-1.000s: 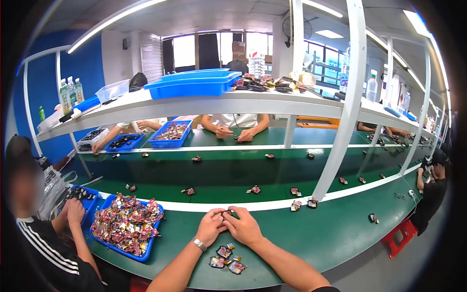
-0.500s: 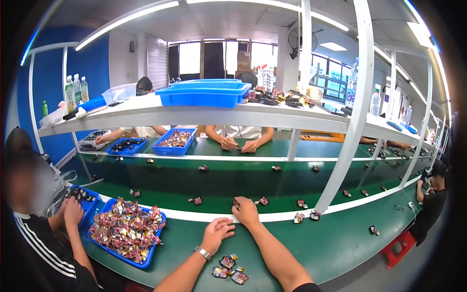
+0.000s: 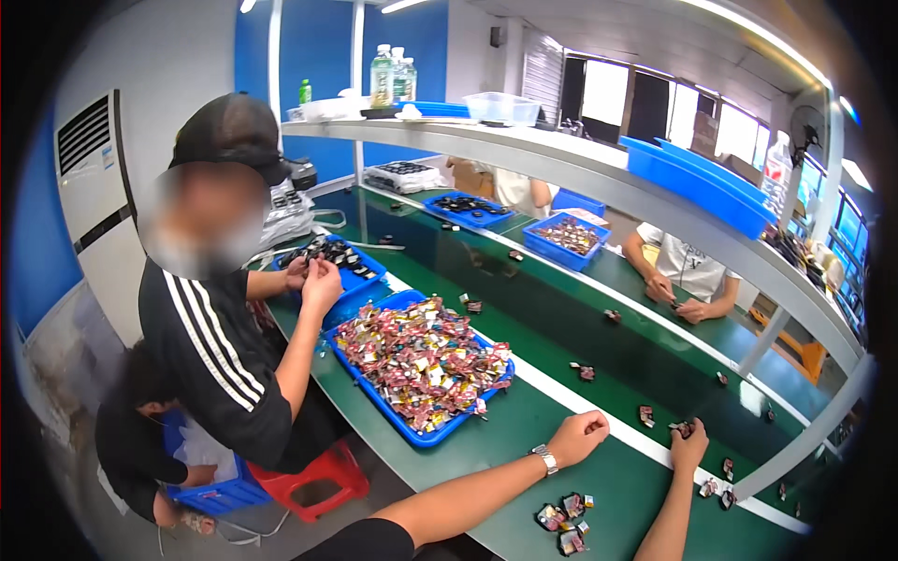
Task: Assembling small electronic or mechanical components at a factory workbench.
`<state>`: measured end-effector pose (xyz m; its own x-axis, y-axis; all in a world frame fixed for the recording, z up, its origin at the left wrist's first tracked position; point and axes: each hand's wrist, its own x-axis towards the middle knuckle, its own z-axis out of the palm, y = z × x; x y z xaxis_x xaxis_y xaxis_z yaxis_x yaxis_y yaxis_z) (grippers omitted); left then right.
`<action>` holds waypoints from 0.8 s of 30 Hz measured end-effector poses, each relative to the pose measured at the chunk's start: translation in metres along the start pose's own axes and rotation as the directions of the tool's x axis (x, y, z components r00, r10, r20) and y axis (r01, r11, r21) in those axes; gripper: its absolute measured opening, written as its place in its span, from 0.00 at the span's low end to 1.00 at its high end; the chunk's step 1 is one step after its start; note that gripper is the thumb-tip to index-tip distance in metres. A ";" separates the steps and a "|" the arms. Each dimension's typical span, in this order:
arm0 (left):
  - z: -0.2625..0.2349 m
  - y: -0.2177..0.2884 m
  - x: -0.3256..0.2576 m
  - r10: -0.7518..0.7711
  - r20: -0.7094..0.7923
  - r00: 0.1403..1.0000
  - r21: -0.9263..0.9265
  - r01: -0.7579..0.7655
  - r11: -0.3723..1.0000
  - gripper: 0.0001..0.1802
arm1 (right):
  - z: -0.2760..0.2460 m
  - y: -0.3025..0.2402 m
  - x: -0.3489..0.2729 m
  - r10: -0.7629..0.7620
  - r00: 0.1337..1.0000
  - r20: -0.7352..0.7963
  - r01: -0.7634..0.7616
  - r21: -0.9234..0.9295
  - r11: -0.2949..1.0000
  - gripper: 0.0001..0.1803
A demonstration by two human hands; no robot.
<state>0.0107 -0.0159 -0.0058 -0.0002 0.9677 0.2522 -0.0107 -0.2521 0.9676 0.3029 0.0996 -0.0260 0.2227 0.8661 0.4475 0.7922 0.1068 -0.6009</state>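
Over the conveyor's near white edge, my right hand (image 3: 689,451) has its fingertips closed around a small electronic assembly (image 3: 684,429) of dark and reddish parts. To its left, my left hand (image 3: 578,438), with a metal watch (image 3: 544,458) on the wrist, is held above the green table with curled fingers; nothing shows in it. Between my forearms lies a small group of similar assemblies (image 3: 565,514), with silver and yellow bits. A blue tray (image 3: 418,438) heaped with more of them stands left of my left arm.
At left a co-worker in black handles black parts over another blue tray (image 3: 372,280). Another person crouches by a blue crate (image 3: 220,500), near a red stool (image 3: 323,481). Loose assemblies dot the green belt (image 3: 538,323). A white shelf post (image 3: 795,449) rises at right.
The view has swung left, bringing the co-worker and heaped tray toward the middle. My left hand's fingers, spread before, are now curled. My right hand stays on the assembly at the belt.
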 end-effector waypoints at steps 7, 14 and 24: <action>0.001 -0.003 0.000 0.037 0.018 0.999 0.014 -0.038 0.999 0.09 | -0.001 0.008 -0.008 0.062 0.985 -0.158 -0.009 0.314 0.949 0.24; 0.003 -0.009 0.001 0.044 0.052 0.998 0.127 -0.050 0.991 0.11 | -0.042 -0.060 -0.105 -0.051 0.991 0.125 -0.034 0.595 0.803 0.28; -0.006 0.004 0.000 -0.248 0.566 0.786 -0.059 0.338 0.939 0.22 | -0.072 -0.116 -0.121 -0.584 0.770 0.255 0.423 0.482 0.768 0.37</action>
<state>0.0044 -0.0167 -0.0019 0.5689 0.8216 -0.0354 -0.0693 0.0908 0.9935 0.2252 -0.0523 0.0373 -0.4366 0.7294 0.5266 0.4287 0.6833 -0.5911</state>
